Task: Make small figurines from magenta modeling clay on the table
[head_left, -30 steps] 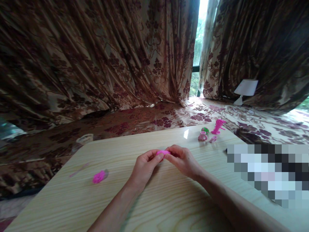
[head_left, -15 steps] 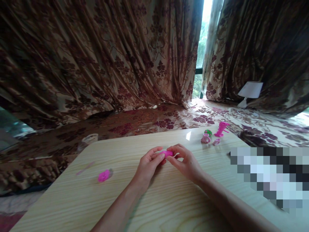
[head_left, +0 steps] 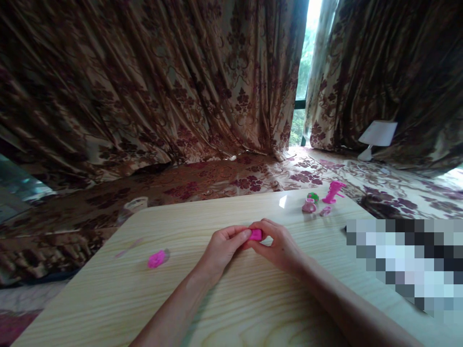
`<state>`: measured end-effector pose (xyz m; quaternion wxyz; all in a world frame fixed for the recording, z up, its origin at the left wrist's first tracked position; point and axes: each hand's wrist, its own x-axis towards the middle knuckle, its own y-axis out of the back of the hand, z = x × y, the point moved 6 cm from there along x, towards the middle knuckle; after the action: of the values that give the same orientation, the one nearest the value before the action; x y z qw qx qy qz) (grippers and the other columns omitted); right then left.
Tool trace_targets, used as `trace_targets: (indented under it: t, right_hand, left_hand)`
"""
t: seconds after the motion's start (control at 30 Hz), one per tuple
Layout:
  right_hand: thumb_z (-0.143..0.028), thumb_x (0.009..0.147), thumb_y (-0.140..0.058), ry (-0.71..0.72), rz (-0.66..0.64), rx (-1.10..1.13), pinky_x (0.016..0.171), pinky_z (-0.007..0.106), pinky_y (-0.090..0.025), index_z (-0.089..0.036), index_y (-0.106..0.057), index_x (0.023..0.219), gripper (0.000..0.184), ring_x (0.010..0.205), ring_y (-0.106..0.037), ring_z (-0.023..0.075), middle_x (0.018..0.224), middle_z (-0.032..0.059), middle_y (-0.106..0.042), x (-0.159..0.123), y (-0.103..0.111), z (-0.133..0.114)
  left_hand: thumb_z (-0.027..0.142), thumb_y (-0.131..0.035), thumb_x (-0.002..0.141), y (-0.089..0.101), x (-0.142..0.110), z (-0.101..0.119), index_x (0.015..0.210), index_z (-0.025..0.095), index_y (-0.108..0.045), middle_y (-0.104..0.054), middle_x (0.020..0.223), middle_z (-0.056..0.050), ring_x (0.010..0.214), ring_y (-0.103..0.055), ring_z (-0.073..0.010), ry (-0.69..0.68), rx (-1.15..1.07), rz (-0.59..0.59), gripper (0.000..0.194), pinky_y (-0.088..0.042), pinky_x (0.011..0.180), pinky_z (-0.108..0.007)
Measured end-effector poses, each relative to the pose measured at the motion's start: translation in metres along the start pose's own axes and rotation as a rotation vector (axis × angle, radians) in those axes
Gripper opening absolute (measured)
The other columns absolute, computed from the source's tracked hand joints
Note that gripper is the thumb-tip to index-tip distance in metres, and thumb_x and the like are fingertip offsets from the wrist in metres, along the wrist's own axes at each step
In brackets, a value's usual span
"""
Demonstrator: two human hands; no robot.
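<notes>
Between my two hands is a small smooth lump of pink modelling clay (head_left: 256, 234). My left hand (head_left: 226, 248) pinches its left side between thumb and fingers. From the other side my right hand (head_left: 277, 243) closes on it, fingertips curled over the far edge. Both hands are just above the pale wood table (head_left: 202, 219); part of the lump is hidden behind the fingers. A rougher pink clay lump (head_left: 156, 259) lies on the table to the left of my hands. Beyond it is a thin, pale pink stick-like piece (head_left: 129, 247).
At the table's far right stand a bright pink toy piece (head_left: 333, 192), a pale pink small piece (head_left: 308, 206), a green piece (head_left: 314, 196) and another pink piece (head_left: 325, 211). A clear tub (head_left: 135, 205) is past the far left corner. A blurred-out patch covers the right side.
The pink clay has been turned and pressed between my fingers, from a longer shape to a short block. My hands have shifted slightly right; the view has turned a little.
</notes>
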<state>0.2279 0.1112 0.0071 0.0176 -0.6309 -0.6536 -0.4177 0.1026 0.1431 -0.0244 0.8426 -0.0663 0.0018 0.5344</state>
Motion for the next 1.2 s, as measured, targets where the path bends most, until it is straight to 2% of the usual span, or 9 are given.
trace_targets:
  t: [0.27,0.4,0.53,0.7,0.8,0.87,1.03,1.1,1.2]
  right_hand:
    - [-0.015,0.078,-0.056,0.008,-0.025,-0.010,0.062,0.021,-0.040,-0.018,-0.063,0.085,0.010,0.066,-0.051,0.0093,0.073,-0.0013,-0.054,0.000,-0.003,-0.002]
    - [-0.016,0.080,-0.055,-0.027,0.028,-0.011,0.059,0.021,-0.039,-0.018,-0.063,0.080,0.009,0.062,-0.051,0.0090,0.068,-0.0017,-0.053,-0.001,-0.003,-0.003]
    - [-0.019,0.078,-0.057,-0.092,0.098,0.066,0.062,0.023,-0.044,-0.019,-0.063,0.086,0.010,0.066,-0.054,0.0106,0.073,-0.0003,-0.058,-0.001,-0.004,0.007]
    - [-0.029,0.074,-0.062,-0.252,0.009,0.334,0.064,0.025,-0.050,-0.017,-0.051,0.119,0.048,0.074,-0.059,0.0128,0.091,0.0041,-0.063,-0.001,-0.006,0.023]
    - [-0.033,0.081,-0.054,-0.271,-0.039,0.270,0.064,0.024,-0.047,-0.015,-0.063,0.102,0.029,0.074,-0.058,0.0131,0.084,0.0039,-0.064,0.001,0.000,0.023]
    - [-0.034,0.083,-0.051,-0.241,-0.033,0.214,0.060,0.023,-0.044,-0.015,-0.067,0.090,0.026,0.069,-0.055,0.0122,0.076,0.0025,-0.063,0.003,0.004,0.020]
    - [-0.033,0.083,-0.053,-0.217,0.079,0.210,0.055,0.021,-0.041,-0.015,-0.067,0.091,0.024,0.063,-0.053,0.0107,0.071,0.0015,-0.060,0.003,0.005,0.016]
    - [-0.029,0.083,-0.054,-0.156,0.120,0.136,0.058,0.022,-0.042,-0.016,-0.067,0.089,0.019,0.064,-0.053,0.0111,0.072,0.0018,-0.058,0.003,0.007,0.010]
    - [-0.025,0.084,-0.052,-0.099,0.146,0.055,0.060,0.023,-0.043,-0.018,-0.066,0.092,0.018,0.066,-0.053,0.0113,0.075,0.0022,-0.057,0.004,0.014,0.006]
  left_hand:
    - [0.031,-0.064,0.075,0.000,-0.002,-0.001,0.083,0.012,-0.066,-0.066,0.082,-0.007,0.077,-0.056,-0.0140,0.067,-0.051,-0.067,0.020,-0.042,0.076,-0.028]
    - [0.031,-0.065,0.074,0.001,-0.002,0.001,0.079,0.013,-0.066,-0.065,0.077,-0.005,0.071,-0.055,-0.0117,0.071,-0.084,-0.046,0.018,-0.042,0.075,-0.027]
    - [0.033,-0.063,0.076,0.000,-0.003,0.004,0.085,0.014,-0.068,-0.066,0.082,-0.005,0.073,-0.055,-0.0113,0.061,-0.098,-0.052,0.022,-0.042,0.074,-0.025]
    - [0.032,-0.067,0.071,0.008,-0.002,0.004,0.089,0.015,-0.069,-0.066,0.074,-0.003,0.068,-0.056,-0.0111,0.045,0.000,0.010,0.024,-0.041,0.068,-0.023]
    - [0.032,-0.067,0.071,0.012,0.000,0.006,0.093,0.015,-0.068,-0.067,0.074,-0.004,0.067,-0.056,-0.0109,0.004,0.053,0.046,0.027,-0.040,0.064,-0.022]
    - [0.033,-0.067,0.072,0.012,0.001,0.006,0.096,0.015,-0.068,-0.068,0.081,-0.005,0.070,-0.057,-0.0114,-0.004,0.000,0.049,0.030,-0.042,0.068,-0.023]
    - [0.044,-0.052,0.081,0.008,0.003,0.001,0.102,0.016,-0.066,-0.067,0.102,-0.010,0.092,-0.059,-0.0184,-0.005,-0.247,0.075,0.038,-0.044,0.083,-0.031]
    - [0.044,-0.049,0.083,0.001,0.002,0.001,0.104,0.017,-0.065,-0.066,0.107,-0.010,0.099,-0.057,-0.0204,-0.022,-0.187,0.039,0.038,-0.042,0.087,-0.033]
    - [0.040,-0.048,0.084,-0.006,0.000,0.006,0.103,0.019,-0.067,-0.066,0.107,-0.008,0.099,-0.057,-0.0217,-0.094,0.058,0.013,0.034,-0.039,0.092,-0.035]
